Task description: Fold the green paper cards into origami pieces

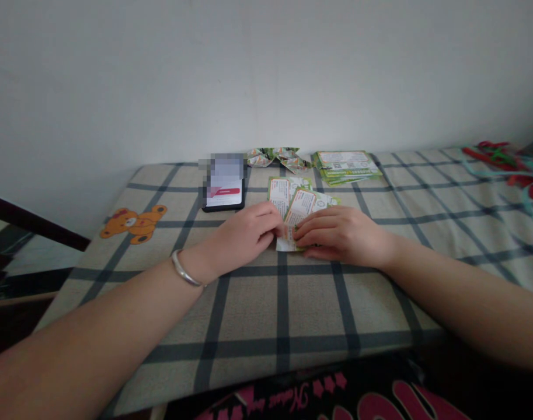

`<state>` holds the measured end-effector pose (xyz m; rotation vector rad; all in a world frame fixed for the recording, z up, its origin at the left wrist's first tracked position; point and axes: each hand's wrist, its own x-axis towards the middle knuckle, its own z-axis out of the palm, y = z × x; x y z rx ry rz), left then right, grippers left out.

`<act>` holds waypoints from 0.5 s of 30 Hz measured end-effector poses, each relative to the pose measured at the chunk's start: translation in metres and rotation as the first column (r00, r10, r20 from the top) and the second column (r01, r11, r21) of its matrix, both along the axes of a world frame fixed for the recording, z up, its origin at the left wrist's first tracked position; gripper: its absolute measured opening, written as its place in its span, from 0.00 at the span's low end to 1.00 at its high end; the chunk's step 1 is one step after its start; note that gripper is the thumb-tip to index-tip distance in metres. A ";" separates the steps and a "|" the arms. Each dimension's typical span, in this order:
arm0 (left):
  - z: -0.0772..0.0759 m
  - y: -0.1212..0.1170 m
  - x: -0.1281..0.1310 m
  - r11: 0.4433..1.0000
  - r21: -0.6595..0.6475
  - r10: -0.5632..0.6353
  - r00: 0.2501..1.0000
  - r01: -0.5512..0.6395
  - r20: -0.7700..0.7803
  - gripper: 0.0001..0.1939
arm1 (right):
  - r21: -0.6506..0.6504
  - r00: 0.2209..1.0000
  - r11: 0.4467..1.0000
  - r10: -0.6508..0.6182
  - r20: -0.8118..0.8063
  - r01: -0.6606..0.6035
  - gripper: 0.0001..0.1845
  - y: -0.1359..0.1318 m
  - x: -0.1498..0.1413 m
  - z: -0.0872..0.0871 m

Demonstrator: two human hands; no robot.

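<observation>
Two printed green-and-white paper leaflets lie on the table in front of me. One leaflet (309,201) lies at a slant and overlaps the other leaflet (278,188) behind it. My left hand (253,233), with a silver bangle on the wrist, has its fingers closed at the slanted leaflet's near left edge. Across that leaflet's right side rests my right hand (342,236), fingers bent over the paper and thumb at the near edge. Part of the leaflet is hidden under the right fingers.
A phone (225,182) leans or lies behind my left hand. Folded paper pieces (277,158) and a leaflet stack (347,165) sit near the wall. Red, green and pale blue strips (507,166) lie far right. The checked tablecloth (248,315) bears a bear picture (135,224).
</observation>
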<state>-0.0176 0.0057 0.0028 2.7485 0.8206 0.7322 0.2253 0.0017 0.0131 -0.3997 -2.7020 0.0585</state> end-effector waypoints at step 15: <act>0.001 -0.003 -0.002 1.000 0.000 -0.026 0.989 0.026 -0.148 0.05 | -0.163 0.973 0.961 -0.231 -0.032 0.222 0.11 0.001 0.003 -0.002</act>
